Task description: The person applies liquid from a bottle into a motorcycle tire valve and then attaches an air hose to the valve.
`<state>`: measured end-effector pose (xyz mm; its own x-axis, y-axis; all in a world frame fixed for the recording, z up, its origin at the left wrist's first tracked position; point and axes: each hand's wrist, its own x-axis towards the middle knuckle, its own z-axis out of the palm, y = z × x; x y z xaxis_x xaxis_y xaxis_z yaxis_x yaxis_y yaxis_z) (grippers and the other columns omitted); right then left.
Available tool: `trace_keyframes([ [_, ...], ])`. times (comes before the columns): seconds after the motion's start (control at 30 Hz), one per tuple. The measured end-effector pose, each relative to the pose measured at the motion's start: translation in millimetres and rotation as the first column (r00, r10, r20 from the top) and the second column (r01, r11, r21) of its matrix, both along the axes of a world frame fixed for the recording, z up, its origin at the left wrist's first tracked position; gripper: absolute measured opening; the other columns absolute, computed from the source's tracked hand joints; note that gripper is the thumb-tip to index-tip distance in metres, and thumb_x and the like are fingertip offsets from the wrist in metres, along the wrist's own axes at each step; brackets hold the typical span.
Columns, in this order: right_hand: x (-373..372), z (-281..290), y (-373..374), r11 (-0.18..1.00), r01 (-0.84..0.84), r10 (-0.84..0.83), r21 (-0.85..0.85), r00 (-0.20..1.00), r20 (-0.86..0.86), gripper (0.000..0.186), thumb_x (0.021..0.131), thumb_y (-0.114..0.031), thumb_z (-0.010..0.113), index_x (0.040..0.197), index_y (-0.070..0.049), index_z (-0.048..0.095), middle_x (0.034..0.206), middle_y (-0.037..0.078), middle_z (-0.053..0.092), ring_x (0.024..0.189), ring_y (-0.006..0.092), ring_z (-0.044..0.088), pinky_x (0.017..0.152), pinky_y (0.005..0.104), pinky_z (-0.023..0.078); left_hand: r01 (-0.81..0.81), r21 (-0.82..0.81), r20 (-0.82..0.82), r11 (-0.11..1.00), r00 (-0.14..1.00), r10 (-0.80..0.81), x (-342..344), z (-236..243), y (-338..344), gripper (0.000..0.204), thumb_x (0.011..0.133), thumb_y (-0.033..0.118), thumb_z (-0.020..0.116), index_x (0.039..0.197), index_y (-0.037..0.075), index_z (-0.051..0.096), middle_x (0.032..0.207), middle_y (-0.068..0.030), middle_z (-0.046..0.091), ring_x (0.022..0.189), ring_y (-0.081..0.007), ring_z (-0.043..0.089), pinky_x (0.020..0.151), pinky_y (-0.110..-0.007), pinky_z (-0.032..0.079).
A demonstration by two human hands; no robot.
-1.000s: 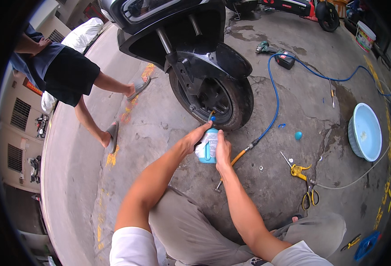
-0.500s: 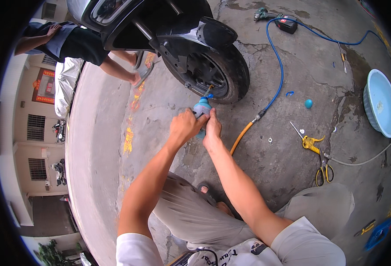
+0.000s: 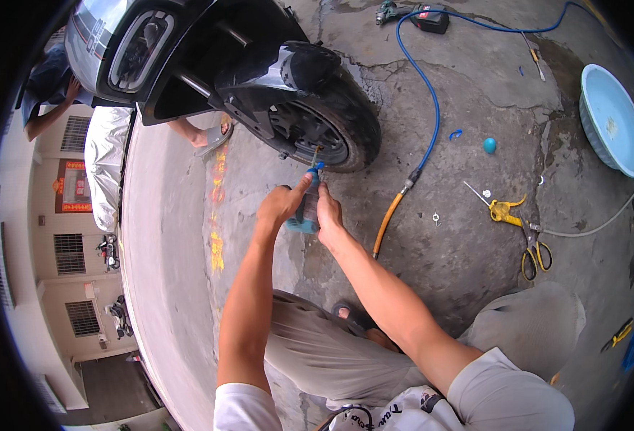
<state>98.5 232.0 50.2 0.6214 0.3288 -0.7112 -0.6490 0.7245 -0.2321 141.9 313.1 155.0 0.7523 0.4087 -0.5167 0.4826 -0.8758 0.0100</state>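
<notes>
Both my hands are closed around a teal squeeze bottle [image 3: 302, 224], held beside the lower rim of a scooter's front wheel [image 3: 360, 122]. My left hand [image 3: 279, 204] grips its left side, with the thumb up along the neck. On the other side, my right hand [image 3: 328, 214] presses its fingers against the bottle. A thin tube [image 3: 316, 154] runs from the blue cap up to the wheel rim; its exact end at the rim is too small to make out. The bottle leans toward the wheel, partly covered by my fingers.
A blue air hose [image 3: 432, 93] with an orange section [image 3: 387, 221] crosses the concrete. Right of it lie a teal ball-shaped cap [image 3: 489, 146], a yellow air blow gun [image 3: 504, 211], scissors [image 3: 535, 257], a light-blue basin [image 3: 608, 122] and a cordless power tool [image 3: 425, 20]. A person's leg [image 3: 191, 134] is behind the scooter.
The view has shifted. My hands have changed their grip on the bottle, the left thumb now nearer its neck, and more of the bottle's teal bottom shows. Both hands still hold it by the wheel.
</notes>
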Motion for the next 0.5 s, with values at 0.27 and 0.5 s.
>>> trace_keyframes([
  [0.27,-13,0,2,0.991,-0.052,0.052,-0.124,0.999,-0.01,0.083,0.104,-0.069,0.046,0.149,0.0,0.054,0.149,0.015,0.058,0.135,0.025,0.056,0.11,0.0394,0.045,0.096,0.212,0.183,0.972,0.974,-0.136,-24,-15,-21,0.09,0.084,0.082,0.06,0.1,-0.005,0.078,0.103,-0.0278,0.075,0.1,-0.044,0.074,0.087,-0.05,0.057],
  [0.5,-18,-3,23,0.982,0.024,-0.026,-0.185,1.0,-0.008,0.075,0.105,-0.064,0.048,0.13,0.005,0.068,0.127,0.017,0.07,0.112,0.0266,0.067,0.094,0.0416,0.053,0.07,0.144,0.223,0.987,0.97,-0.101,-29,-20,-2,0.084,0.083,0.079,0.065,0.099,-0.002,0.076,0.1,-0.0272,0.075,0.099,-0.0431,0.074,0.086,-0.05,0.056],
])
